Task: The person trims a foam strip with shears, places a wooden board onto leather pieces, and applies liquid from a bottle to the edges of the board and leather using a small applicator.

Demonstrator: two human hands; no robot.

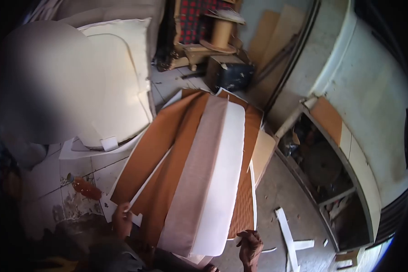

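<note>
A long foam cushion block [222,177], white on one side and pinkish-beige fabric [192,177] on the other, lies lengthwise before me. Brown upholstery fabric [156,158] with white backing spreads out on both sides of it; the part at the right is quilted [242,204]. My left hand [121,221] pinches the near left edge of the brown fabric, where a white strip shows. At the near right corner of the quilted part, my right hand [250,249] is closed with curled fingers on the fabric's edge. The fingertips there are partly hidden.
A large cream padded panel [113,81] leans at the left, beside a blurred round patch. A spool [222,34] stands over a dark box [233,72] at the back. White offcuts [288,238] lie on the floor at right, near a frame [303,181]. A reddish-brown bottle [86,188] lies at left.
</note>
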